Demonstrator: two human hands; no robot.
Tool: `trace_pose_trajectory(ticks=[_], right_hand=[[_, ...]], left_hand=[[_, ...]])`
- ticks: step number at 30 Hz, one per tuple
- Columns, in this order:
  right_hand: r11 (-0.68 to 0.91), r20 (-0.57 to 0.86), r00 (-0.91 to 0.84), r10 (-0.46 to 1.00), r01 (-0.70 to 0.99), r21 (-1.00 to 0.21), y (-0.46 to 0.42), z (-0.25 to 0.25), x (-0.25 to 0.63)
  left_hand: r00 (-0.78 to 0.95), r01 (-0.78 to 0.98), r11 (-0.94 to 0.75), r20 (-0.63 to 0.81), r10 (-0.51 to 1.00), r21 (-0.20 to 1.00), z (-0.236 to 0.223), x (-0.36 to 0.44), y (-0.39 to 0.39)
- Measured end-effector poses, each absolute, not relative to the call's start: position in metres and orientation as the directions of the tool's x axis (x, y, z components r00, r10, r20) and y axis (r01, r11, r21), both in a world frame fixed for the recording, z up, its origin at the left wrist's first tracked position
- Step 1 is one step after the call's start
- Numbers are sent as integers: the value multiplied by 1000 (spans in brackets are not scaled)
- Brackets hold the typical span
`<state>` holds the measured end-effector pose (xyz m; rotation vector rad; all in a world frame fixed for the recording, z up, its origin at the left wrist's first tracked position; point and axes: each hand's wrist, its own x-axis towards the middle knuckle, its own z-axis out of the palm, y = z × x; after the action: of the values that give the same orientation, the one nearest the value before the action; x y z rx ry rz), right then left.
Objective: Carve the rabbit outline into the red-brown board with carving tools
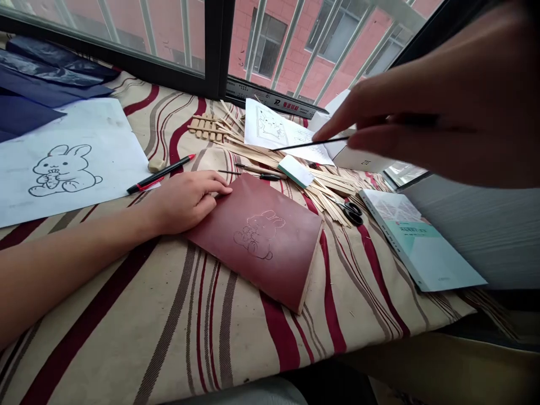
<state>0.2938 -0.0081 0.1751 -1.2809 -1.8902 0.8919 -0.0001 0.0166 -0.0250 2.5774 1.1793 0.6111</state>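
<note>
My right grip [415, 107] pinches a thin tool [310, 144]; left grip [185, 199], loosely curled, empty, rests on board [261, 236] near tabletop [169, 343] front edge. Probably stiff, slick; I'd take opposite edges.

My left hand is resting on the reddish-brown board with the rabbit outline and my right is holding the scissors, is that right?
Not quite: the head view shows your right hand holding a thin dark tool; the scissors lie by the pale strips. Your left hand does rest on the reddish-brown board.
</note>
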Motion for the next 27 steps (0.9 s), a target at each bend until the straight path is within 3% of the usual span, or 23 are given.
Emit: trace_pose_trajectory(ticks=[1, 2, 5, 8, 10, 12, 15, 19, 23, 24, 27], right_hand=[[301, 76, -353, 933, 644, -703, -11, 167, 297], [314, 28, -395, 918, 683, -659, -14, 154, 299], [311, 115, -467, 877, 369, -876, -17, 100, 302], [142, 89, -372, 924, 116, -983, -6, 52, 304], [143, 76, -383, 920, 150, -978, 5, 30, 304], [258, 129, -375, 918, 317, -913, 15, 16, 304], [386, 203, -382, 902, 502, -774, 21, 2, 305], [497, 268, -426, 864, 640, -586, 17, -8, 312], [545, 303, -456, 837, 752, -371, 22, -11, 322], [541, 302, -456, 837, 771, -336, 25, -12, 325], [510, 303, -435, 848, 825, -243, 33, -14, 332]], left_hand=[[591, 660, -648, 268, 761, 382, -25, 0, 17], [596, 660, -648, 261, 760, 380, -24, -1, 16], [615, 678, -644, 205, 761, 355, -20, 0, 13], [622, 702, -649, 191, 759, 293, -15, 3, 5], [652, 677, -698, 249, 716, 236, -14, 4, -2], [747, 557, -807, 305, 591, 198, -15, 3, -7], [903, 321, -926, 229, 363, 201, -17, -4, -4], [807, 509, -845, 249, 535, 166, -15, -17, 9], [886, 421, -887, 126, 447, 190, -12, -18, 12], [890, 414, -894, 130, 437, 173, -12, -18, 12], [754, 595, -793, 252, 606, 126, -13, -15, 9]])
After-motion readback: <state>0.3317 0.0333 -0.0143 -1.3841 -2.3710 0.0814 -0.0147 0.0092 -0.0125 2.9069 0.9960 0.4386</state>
